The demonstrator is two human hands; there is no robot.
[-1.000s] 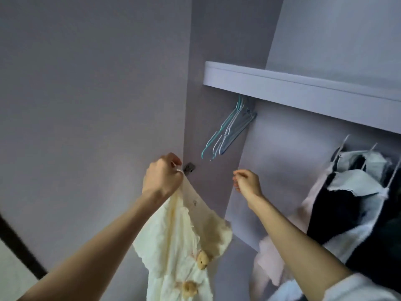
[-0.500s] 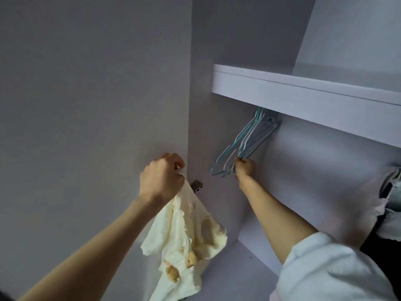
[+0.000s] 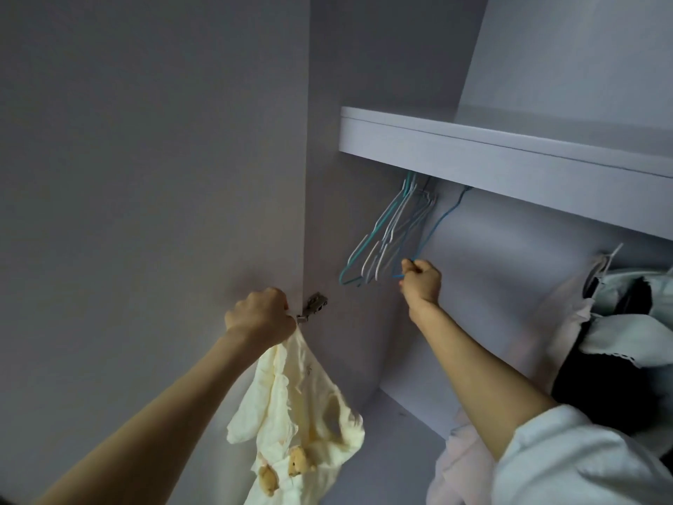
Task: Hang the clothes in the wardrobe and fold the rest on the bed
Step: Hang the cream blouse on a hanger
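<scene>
Below the wardrobe shelf (image 3: 510, 165), the right hand (image 3: 420, 280) grips the lower end of a blue hanger (image 3: 437, 227), drawn slightly right of the bunched hangers (image 3: 386, 238). Left of the shelf, near a door hinge (image 3: 314, 307), the left hand (image 3: 260, 318) clenches a cream garment (image 3: 295, 413), which hangs beneath it. Hung clothes (image 3: 619, 337) sit further right under the shelf.

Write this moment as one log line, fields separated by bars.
left hand: holds cream garment | right hand: grips blue hanger | step: taking hanger
</scene>
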